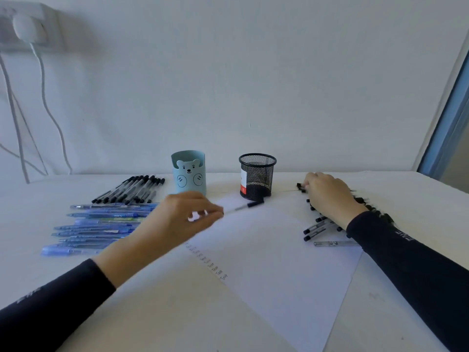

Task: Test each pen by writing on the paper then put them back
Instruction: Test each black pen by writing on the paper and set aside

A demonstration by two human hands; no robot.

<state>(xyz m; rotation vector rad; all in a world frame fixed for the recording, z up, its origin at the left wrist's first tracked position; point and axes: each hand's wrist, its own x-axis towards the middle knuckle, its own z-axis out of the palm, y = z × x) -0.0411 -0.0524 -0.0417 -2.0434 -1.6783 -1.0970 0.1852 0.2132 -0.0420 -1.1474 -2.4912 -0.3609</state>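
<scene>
A white sheet of paper (274, 262) lies on the table, with a column of small handwritten words along its left edge. My left hand (177, 222) pinches a clear pen with a black cap (247, 206) over the paper's far corner; the pen is blurred. My right hand (327, 194) rests on a heap of black-capped pens (318, 226) at the right, its fingers curled on a pen at the heap's far end. A row of black-capped pens (132, 189) and a row of blue pens (96, 228) lie at the left.
A light blue bear pen holder (189, 175) and a black mesh pen cup (256, 175) stand at the back of the white table (177, 313), near the wall. Cables hang down the wall at the far left. A window frame stands at the right edge.
</scene>
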